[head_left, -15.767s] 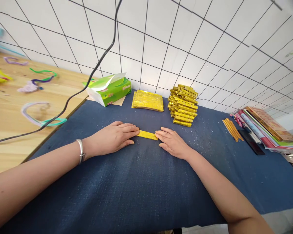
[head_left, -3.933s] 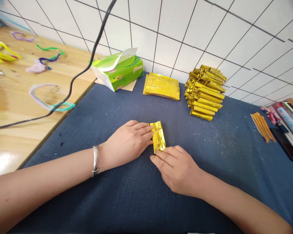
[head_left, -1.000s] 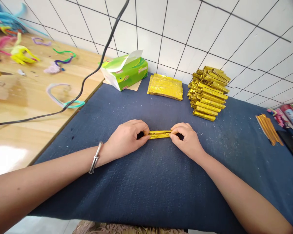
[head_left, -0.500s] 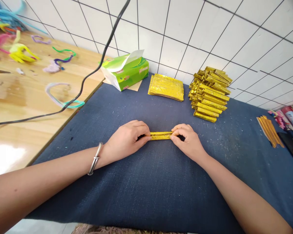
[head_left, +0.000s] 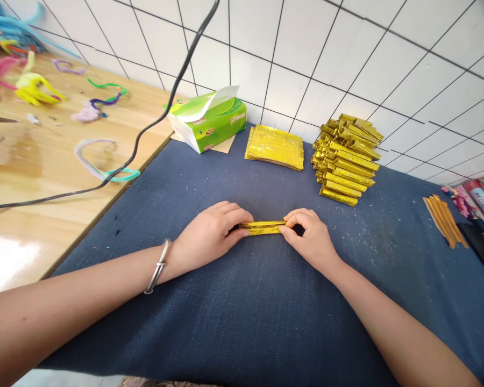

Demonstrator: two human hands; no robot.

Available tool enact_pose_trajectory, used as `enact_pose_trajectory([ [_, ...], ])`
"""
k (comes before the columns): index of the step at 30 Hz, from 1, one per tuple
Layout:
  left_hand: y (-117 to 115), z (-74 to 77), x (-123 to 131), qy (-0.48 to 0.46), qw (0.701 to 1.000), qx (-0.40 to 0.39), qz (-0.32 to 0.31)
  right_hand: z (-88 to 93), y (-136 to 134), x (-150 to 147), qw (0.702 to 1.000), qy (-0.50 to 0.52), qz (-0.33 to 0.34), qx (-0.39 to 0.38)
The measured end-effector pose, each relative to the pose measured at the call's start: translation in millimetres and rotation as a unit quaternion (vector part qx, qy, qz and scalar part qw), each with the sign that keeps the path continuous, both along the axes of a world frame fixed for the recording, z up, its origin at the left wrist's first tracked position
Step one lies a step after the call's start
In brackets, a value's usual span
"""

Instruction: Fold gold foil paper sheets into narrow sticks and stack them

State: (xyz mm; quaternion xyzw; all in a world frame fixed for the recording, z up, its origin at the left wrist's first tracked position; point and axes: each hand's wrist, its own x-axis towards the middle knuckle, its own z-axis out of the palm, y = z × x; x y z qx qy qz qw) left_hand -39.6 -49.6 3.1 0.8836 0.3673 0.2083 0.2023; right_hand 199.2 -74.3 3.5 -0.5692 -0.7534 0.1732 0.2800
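A narrow folded strip of gold paper [head_left: 265, 228] lies crosswise between my hands, low over the dark blue cloth [head_left: 242, 306]. My left hand [head_left: 213, 231], with a silver bangle [head_left: 158, 267] at its wrist, pinches the strip's left end between thumb and fingers. The right end is pinched by my right hand [head_left: 308, 234]. Beyond the hands lies a flat stack of gold sheets [head_left: 275, 147]. To its right stands a tall pile of folded gold strips [head_left: 347, 159].
A green tissue pack [head_left: 212, 121] sits at the back left. A black cable [head_left: 139, 138] crosses the wooden table [head_left: 60, 177], where coloured fuzzy wires lie. Orange-gold strips [head_left: 446, 220] and a black phone [head_left: 479, 251] are at the right, before the tiled wall [head_left: 298, 37].
My left hand's fingertips have moved slightly right along the strip. My right hand keeps its pinch, almost unmoved. The whole view has shifted very slightly.
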Motion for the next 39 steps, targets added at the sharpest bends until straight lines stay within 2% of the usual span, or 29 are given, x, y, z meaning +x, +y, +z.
enact_pose_trajectory([
  [6, 3, -3.7, -1, -0.019, 0.999, 0.023, -0.029, 0.6, -2, 1, 0.999, 0.003, -0.022, -0.033],
  [11, 4, -4.4, -2, -0.022, 0.998, 0.031, -0.04, 0.4, -1, 4, 0.999, 0.012, 0.037, -0.005],
  [15, 3, -3.7, -3, -0.014, 0.997, 0.05, -0.05, -1.4, -2, 5, 0.998, -0.002, 0.051, 0.023],
  [22, 0, 0.8, -7, 0.066, 0.989, 0.105, -0.079, -3.0, -2, 8, 0.988, -0.096, 0.096, 0.075],
  [28, 12, 2.8, -14, 0.023, 0.99, 0.072, -0.119, -4.5, 0, 10, 0.987, -0.093, 0.107, 0.079],
  [39, 9, -0.5, -14, 0.02, 0.988, 0.102, -0.115, -3.5, 1, 10, 0.989, -0.081, 0.104, 0.068],
])
